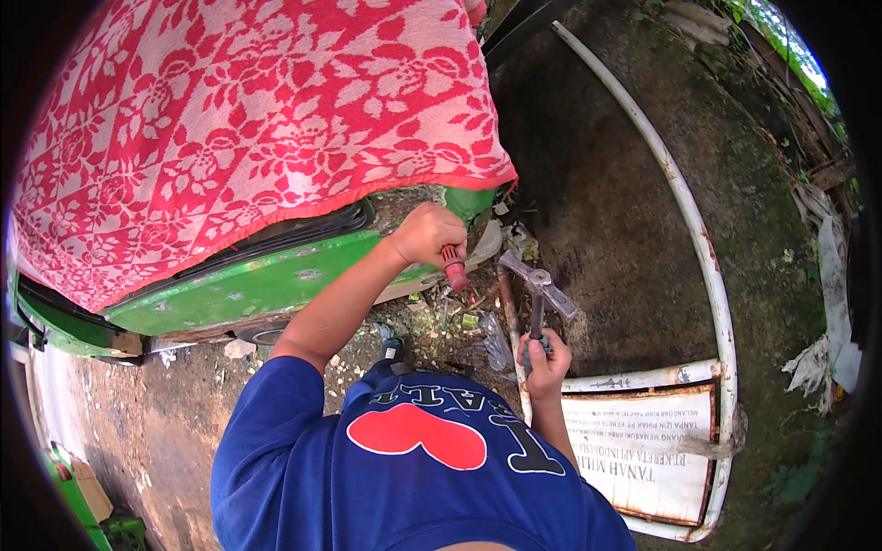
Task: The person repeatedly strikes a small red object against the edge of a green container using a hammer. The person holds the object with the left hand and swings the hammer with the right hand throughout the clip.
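My left hand [428, 236] is closed round a tool with a red ribbed handle [454, 267]; its working end is hidden by the hand. The fist is up against the rusty, worn corner of a green car body [266, 283]. Lower and to the right, my right hand [547, 364] grips a hammer [539, 283] near the bottom of its handle. The metal hammer head points up and stands a little to the right of the red handle, apart from it. A red and pale floral cloth [276, 119] is draped over the car above my left hand.
A white, rust-spotted pipe frame [684, 197] with a printed sign board [634, 441] lies at the right. Below the car corner are a clear plastic bottle [497, 344], paint flakes and litter. A green object [78, 496] stands at the lower left.
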A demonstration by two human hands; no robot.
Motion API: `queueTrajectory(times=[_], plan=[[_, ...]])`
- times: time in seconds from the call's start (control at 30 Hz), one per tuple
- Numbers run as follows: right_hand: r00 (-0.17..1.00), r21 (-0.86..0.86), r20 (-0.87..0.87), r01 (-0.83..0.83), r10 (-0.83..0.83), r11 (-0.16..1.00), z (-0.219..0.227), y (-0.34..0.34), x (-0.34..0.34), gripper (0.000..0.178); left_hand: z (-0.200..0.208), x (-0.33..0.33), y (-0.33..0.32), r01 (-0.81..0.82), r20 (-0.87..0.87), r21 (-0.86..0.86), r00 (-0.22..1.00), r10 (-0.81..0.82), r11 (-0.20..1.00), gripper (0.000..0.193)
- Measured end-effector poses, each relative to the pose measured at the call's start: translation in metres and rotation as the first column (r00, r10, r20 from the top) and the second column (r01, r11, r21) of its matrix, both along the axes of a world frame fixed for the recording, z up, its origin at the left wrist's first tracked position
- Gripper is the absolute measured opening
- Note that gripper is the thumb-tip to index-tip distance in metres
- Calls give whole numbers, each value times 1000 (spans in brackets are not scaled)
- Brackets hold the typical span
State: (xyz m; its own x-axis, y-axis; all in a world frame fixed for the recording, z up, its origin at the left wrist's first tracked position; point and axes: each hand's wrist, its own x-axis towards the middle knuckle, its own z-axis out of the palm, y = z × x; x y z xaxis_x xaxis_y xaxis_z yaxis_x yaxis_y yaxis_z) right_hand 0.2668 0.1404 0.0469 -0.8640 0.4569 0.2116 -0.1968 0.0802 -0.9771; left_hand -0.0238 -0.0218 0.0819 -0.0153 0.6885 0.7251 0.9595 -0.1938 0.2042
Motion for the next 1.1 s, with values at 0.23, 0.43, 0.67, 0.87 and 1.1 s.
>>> queueTrajectory(times=[0.23,0.43,0.67,0.87,1.1], plan=[[985,460,-171,76,4,885,-20,-2,7,20,7,2,3,25,47,52,999,-27,998,28],[989,668,-143,76,27,740,-6,-17,-8,25,9,0,2,-65,20,4,998,65,998,32],[966,599,-260,165,-5,784,-7,-23,-12,23,13,4,4,-14,53,73,999,10,997,35],[980,574,-197,97,22,813,-11,-12,-2,20,15,5,6,-4,87,68,996,-2,998,34],[935,411,-353,115,42,904,-31,3,-5,21,20,-1,10,-37,140,78,990,26,996,33]])
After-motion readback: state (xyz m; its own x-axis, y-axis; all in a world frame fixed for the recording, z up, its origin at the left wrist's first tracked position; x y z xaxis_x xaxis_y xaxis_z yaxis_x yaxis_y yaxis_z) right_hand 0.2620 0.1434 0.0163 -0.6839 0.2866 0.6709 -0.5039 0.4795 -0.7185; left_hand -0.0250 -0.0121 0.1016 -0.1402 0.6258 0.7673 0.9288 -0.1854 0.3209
